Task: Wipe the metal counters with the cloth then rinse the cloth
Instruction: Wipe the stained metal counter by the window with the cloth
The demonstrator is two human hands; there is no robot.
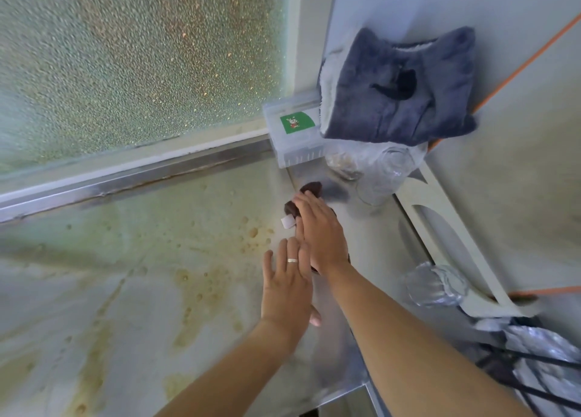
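- Dark brown cloth [309,188] mostly buried under the flat right hand [320,231]; only two dark bits and a small white tag [288,222] poking out.
- Left hand [287,286] with its thumb tucked underneath, just the tip showing.
- Clear crinkled plastic bottles [382,168] by the wall smeared and see-through, count impossible to tell.
- Black wire rack [528,375] cut off at the bottom right corner.
- Stained metal counter [125,275] running off the left and bottom edges.
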